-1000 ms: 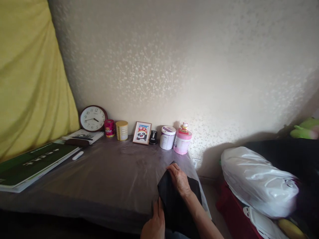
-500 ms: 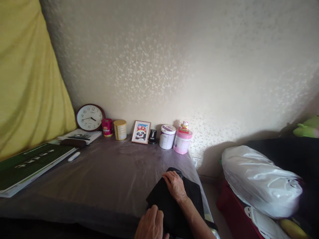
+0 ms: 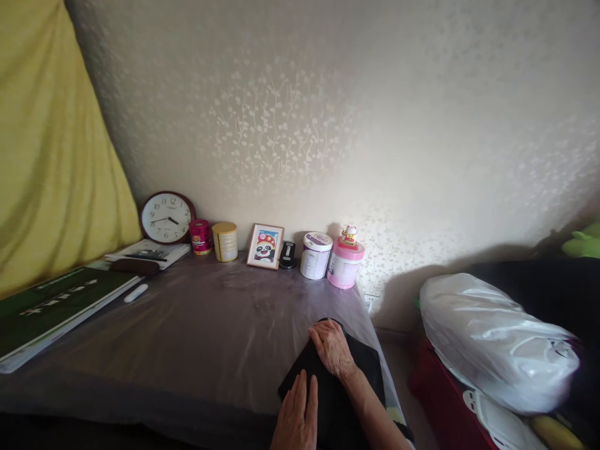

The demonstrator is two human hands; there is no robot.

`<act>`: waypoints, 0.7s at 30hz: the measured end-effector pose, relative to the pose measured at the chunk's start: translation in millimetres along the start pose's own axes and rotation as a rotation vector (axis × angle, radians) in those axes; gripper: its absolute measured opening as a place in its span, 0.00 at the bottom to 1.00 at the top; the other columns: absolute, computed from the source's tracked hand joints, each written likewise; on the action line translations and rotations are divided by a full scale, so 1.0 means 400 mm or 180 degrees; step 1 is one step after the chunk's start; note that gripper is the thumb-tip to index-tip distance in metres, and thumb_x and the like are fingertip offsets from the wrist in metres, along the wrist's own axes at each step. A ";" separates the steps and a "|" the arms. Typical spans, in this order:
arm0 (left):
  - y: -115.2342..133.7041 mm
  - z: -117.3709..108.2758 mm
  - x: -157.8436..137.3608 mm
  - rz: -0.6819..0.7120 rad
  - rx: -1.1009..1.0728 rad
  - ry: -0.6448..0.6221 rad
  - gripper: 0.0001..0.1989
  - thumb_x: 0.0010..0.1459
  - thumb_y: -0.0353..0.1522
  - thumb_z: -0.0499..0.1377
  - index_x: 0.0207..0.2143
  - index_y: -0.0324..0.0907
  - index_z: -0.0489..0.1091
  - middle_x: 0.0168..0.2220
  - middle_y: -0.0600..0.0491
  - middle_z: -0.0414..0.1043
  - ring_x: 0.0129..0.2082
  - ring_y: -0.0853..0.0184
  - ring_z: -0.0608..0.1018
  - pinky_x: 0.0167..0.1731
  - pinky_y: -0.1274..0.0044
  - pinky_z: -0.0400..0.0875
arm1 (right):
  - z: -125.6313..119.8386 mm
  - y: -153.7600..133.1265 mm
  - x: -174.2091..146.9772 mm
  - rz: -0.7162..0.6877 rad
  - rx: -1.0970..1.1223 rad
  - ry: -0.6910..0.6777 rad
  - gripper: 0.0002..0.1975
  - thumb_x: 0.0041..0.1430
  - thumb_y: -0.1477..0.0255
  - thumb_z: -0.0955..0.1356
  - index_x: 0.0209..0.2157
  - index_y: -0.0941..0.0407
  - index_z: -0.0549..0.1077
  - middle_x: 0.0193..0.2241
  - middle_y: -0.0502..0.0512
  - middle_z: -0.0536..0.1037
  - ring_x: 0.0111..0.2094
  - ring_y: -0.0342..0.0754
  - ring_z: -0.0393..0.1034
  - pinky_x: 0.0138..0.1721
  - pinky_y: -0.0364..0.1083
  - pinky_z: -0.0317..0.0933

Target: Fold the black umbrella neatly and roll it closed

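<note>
A folded black cloth item (image 3: 363, 362) lies at the right front corner of the covered table; whether it is a garment or a bag I cannot tell. My left hand (image 3: 300, 406) rests flat on its near left part, fingers stretched out and side by side. Farther up, my right hand (image 3: 332, 345) lies over the item's far end, with its fingers spread a little and its palm down on the fabric. Both hands are open, and my right forearm crosses above the item and hides part of it.
Along the wall stand a clock (image 3: 167, 217), a pink tin (image 3: 200, 237), a yellow-lidded can (image 3: 225, 242), a framed panda picture (image 3: 265, 247) and two tubs (image 3: 315, 257). A green board (image 3: 60, 300) lies left. Beyond the table's right edge sits a white plastic bag (image 3: 492, 340).
My left hand has gone from curled fingers to stretched, flat fingers and has moved slightly right. My right hand's fingers have flattened over the far end of the black cloth item.
</note>
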State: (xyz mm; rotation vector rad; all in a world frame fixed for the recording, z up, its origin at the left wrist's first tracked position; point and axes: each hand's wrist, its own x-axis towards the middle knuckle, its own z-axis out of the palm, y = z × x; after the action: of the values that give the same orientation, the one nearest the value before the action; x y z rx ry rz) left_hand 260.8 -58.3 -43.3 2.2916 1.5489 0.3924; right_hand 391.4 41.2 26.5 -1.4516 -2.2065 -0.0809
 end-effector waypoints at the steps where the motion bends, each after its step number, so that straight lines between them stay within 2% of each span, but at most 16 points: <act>1: -0.002 0.000 0.000 -0.0002 -0.0017 -0.0012 0.35 0.52 0.15 0.35 0.61 0.44 0.44 0.63 0.47 0.46 0.62 0.59 0.52 0.59 0.67 0.54 | 0.001 0.010 0.004 0.0023 -0.0004 -0.0004 0.19 0.65 0.71 0.57 0.26 0.54 0.73 0.29 0.51 0.78 0.42 0.46 0.69 0.50 0.48 0.53; 3: -0.006 -0.001 0.001 -0.0015 -0.0054 -0.0057 0.35 0.51 0.15 0.36 0.61 0.44 0.43 0.63 0.48 0.48 0.62 0.59 0.54 0.58 0.67 0.56 | 0.006 0.033 0.016 0.0091 -0.0052 -0.0011 0.18 0.64 0.71 0.57 0.26 0.54 0.73 0.30 0.51 0.78 0.42 0.46 0.69 0.49 0.48 0.55; 8: 0.002 -0.018 0.002 -0.0120 -0.0007 -0.0227 0.35 0.51 0.15 0.35 0.61 0.43 0.43 0.63 0.45 0.49 0.61 0.59 0.55 0.57 0.67 0.56 | 0.018 0.086 0.044 0.0280 -0.0199 0.0057 0.17 0.63 0.74 0.57 0.27 0.51 0.73 0.28 0.50 0.78 0.32 0.45 0.73 0.38 0.44 0.62; 12: 0.016 -0.044 -0.008 -0.0169 -0.0121 -0.0338 0.38 0.48 0.14 0.40 0.61 0.42 0.41 0.63 0.46 0.46 0.62 0.59 0.54 0.57 0.67 0.56 | -0.001 0.128 0.022 0.0550 -0.0313 0.0316 0.16 0.63 0.71 0.56 0.32 0.52 0.73 0.31 0.54 0.78 0.35 0.49 0.73 0.36 0.46 0.64; 16: 0.035 -0.066 -0.017 -0.0190 -0.0173 -0.0455 0.44 0.42 0.14 0.46 0.62 0.41 0.36 0.64 0.43 0.41 0.63 0.57 0.50 0.58 0.68 0.53 | -0.058 0.181 -0.083 0.0918 -0.0429 0.0984 0.16 0.62 0.67 0.56 0.37 0.54 0.72 0.37 0.57 0.77 0.41 0.51 0.71 0.43 0.49 0.64; 19: 0.051 -0.071 -0.019 -0.0428 -0.0096 -0.0542 0.44 0.42 0.13 0.45 0.62 0.42 0.35 0.65 0.44 0.40 0.63 0.57 0.49 0.58 0.69 0.53 | -0.095 0.200 -0.193 0.1094 -0.0356 0.1092 0.18 0.60 0.63 0.55 0.36 0.54 0.73 0.37 0.60 0.77 0.41 0.54 0.71 0.44 0.53 0.63; 21: 0.056 -0.072 -0.023 -0.0437 -0.0145 -0.0465 0.46 0.41 0.13 0.46 0.62 0.42 0.34 0.65 0.45 0.39 0.63 0.57 0.49 0.58 0.68 0.53 | -0.108 0.193 -0.256 0.1588 -0.0144 0.1151 0.18 0.59 0.60 0.57 0.36 0.54 0.73 0.35 0.61 0.77 0.36 0.54 0.73 0.39 0.52 0.65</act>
State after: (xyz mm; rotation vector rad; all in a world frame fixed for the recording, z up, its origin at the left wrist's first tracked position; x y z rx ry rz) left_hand 264.5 -70.9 -8.0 2.1140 1.5952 0.2170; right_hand 506.9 -25.5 3.7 -1.8074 -1.5245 -0.2057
